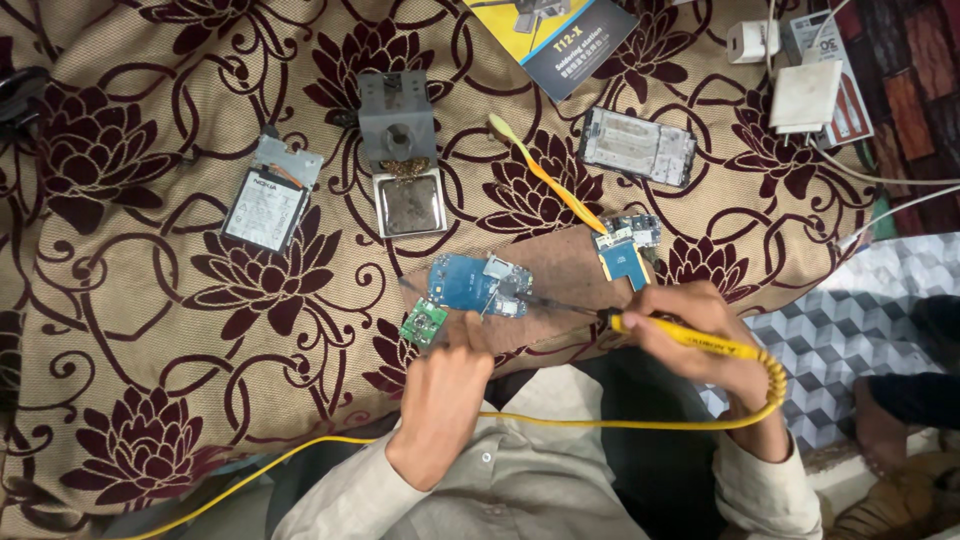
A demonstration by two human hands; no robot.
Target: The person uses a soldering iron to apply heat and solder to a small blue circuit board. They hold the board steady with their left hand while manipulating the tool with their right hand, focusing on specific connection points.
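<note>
My right hand (700,335) grips a yellow-handled soldering iron (690,338). Its dark tip reaches left to a blue circuit board (478,285) lying on a brown wooden board (560,275). My left hand (445,385) rests at the wooden board's near edge, its fingers pressing beside a small green circuit board (424,324) and just below the blue one. The iron's yellow cord (520,420) loops under my wrists and runs off to the lower left. Another small blue board (628,250) lies by my right hand.
A floral cloth (150,330) covers the surface. On it lie a phone battery (266,205), a metal iron stand with tray (403,160), a yellow toothbrush (548,180), a phone frame (637,146), a dark-and-yellow box (560,35), white chargers (800,90) and cables.
</note>
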